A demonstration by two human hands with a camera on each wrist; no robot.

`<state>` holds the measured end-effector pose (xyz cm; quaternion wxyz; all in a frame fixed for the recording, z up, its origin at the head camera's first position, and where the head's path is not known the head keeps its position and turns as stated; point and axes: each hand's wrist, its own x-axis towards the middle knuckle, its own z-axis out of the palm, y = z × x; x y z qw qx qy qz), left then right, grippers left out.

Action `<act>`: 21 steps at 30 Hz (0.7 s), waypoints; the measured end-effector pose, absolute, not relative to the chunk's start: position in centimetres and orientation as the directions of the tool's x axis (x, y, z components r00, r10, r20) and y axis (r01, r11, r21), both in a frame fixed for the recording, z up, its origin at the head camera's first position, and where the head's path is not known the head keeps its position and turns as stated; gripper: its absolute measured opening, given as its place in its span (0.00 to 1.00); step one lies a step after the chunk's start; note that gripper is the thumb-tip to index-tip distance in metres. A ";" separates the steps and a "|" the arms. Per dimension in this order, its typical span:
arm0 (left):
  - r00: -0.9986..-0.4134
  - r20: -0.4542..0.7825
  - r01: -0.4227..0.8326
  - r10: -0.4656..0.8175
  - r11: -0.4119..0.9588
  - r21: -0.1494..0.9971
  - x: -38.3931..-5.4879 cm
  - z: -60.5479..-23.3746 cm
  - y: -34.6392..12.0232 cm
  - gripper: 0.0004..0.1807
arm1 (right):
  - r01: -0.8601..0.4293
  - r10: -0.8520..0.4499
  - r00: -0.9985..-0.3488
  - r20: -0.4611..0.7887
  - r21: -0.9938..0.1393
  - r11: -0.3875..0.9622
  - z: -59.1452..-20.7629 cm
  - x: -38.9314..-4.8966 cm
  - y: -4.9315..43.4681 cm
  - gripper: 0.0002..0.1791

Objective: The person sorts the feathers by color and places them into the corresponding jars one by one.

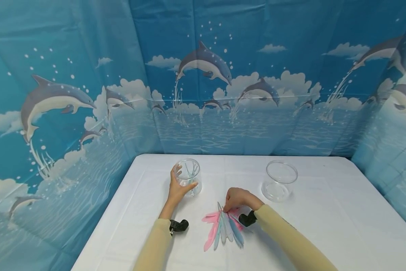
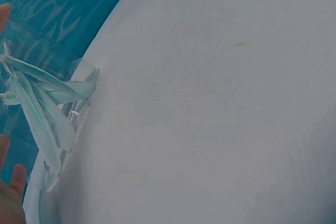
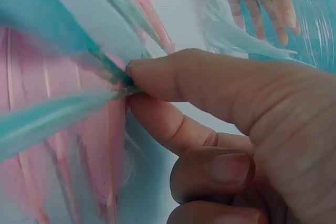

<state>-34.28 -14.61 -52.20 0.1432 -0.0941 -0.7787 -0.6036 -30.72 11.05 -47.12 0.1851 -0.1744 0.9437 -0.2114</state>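
My left hand holds a clear jar, fingers round its far side and thumb along its near side. Pale teal feathers stand crisscrossed inside it. A fanned pile of pink, teal and grey-blue feathers lies on the white table in front of me. Over the pile's far end, my right hand pinches thin quill tips between thumb and index finger. In the right wrist view, a teal feather and a bluer feather converge at that pinch, with pink feathers behind them.
A second clear jar with a wide rim stands to the right, beyond my right hand. The white table ends at a blue dolphin-print curtain along the back and sides.
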 end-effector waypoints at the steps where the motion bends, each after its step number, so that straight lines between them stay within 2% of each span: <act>1: -0.942 0.334 0.314 -0.035 0.257 0.914 -34.6 -52.6 -14.7 0.59 | -0.252 -0.411 -0.869 -0.276 -0.468 0.847 -47.1 -30.7 11.1 0.12; 11: -0.945 0.325 0.305 -0.042 0.252 0.919 -34.5 -52.8 -14.6 0.58 | -0.226 -0.454 -0.849 -0.271 -0.589 0.776 -46.9 -31.2 12.0 0.10; 18: -0.940 0.342 0.331 -0.011 0.221 0.917 -33.0 -50.5 -14.4 0.57 | -0.225 -0.509 -0.836 -0.207 -0.716 0.661 -45.6 -32.0 13.1 0.19; 21: -0.935 0.355 0.347 0.004 0.229 0.910 -32.3 -49.5 -14.3 0.55 | -0.220 -0.490 -0.860 -0.143 -0.762 0.609 -44.9 -32.4 13.3 0.17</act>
